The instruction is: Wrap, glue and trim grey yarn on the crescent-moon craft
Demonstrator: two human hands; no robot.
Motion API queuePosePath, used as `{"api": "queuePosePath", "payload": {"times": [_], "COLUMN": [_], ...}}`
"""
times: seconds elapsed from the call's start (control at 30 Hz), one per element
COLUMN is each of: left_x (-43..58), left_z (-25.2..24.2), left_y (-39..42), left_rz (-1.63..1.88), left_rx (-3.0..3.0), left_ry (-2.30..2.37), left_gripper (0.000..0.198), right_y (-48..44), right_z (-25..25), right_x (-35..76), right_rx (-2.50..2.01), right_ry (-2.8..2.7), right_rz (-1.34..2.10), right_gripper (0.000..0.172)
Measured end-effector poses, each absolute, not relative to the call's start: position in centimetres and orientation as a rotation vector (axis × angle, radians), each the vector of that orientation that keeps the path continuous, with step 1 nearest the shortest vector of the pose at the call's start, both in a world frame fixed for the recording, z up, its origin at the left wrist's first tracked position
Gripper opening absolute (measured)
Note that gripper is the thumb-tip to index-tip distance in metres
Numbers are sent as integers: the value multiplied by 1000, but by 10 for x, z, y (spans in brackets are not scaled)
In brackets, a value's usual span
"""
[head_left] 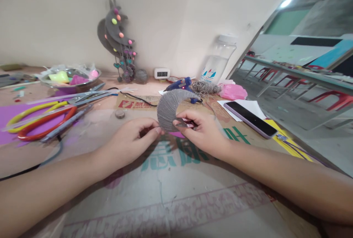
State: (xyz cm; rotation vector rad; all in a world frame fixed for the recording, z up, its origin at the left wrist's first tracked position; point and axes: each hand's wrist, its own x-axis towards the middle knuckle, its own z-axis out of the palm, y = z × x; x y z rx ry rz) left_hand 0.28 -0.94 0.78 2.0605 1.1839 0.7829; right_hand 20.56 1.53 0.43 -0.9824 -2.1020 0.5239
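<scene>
A crescent shape wrapped in grey yarn [169,108] stands upright over the cardboard-covered table [171,194]. My left hand [132,140] pinches its lower end with thumb and fingers closed. My right hand [202,131] is curled shut at the crescent's inner edge and grips a small dark tool, perhaps small scissors [186,123], whose exact kind I cannot make out. A loose tangle of grey yarn [205,88] lies behind, beside a blue glue gun [180,83].
Red and yellow scissors [44,118] and metal rulers lie at left on purple paper. A metal bowl [70,78] holds coloured pieces. A finished crescent decoration [118,43] leans on the wall near a small clock [162,73]. A phone [249,118], pink bag [233,91] and clear jar [217,63] sit at right.
</scene>
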Motion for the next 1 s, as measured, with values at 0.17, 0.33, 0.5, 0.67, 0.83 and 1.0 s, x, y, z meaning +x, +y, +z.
{"api": "queuePosePath", "payload": {"times": [0.17, 0.33, 0.5, 0.67, 0.83, 1.0], "left_x": [-3, -2, 2, 3, 0, -2], "left_z": [4, 5, 11, 12, 10, 6], "left_y": [-3, 0, -5, -8, -5, 1], "left_rz": [1060, 1110, 1023, 971, 1137, 1216], "left_rx": [1704, 1653, 1819, 1885, 1789, 1643], "left_ry": [1263, 1330, 1291, 1326, 1336, 1372], "left_gripper": [25, 25, 24, 22, 25, 33], "right_y": [12, 13, 15, 17, 17, 14], "right_z": [12, 10, 3, 0, 2, 9], "right_x": [202, 203, 207, 209, 206, 203], "right_rx": [-1076, -1028, -957, -971, -1027, -1089], "right_ry": [-2033, -2059, -2156, -2199, -2095, -1980], "right_rz": [639, 652, 504, 505, 634, 829], "right_gripper": [10, 10, 11, 17, 8, 14]}}
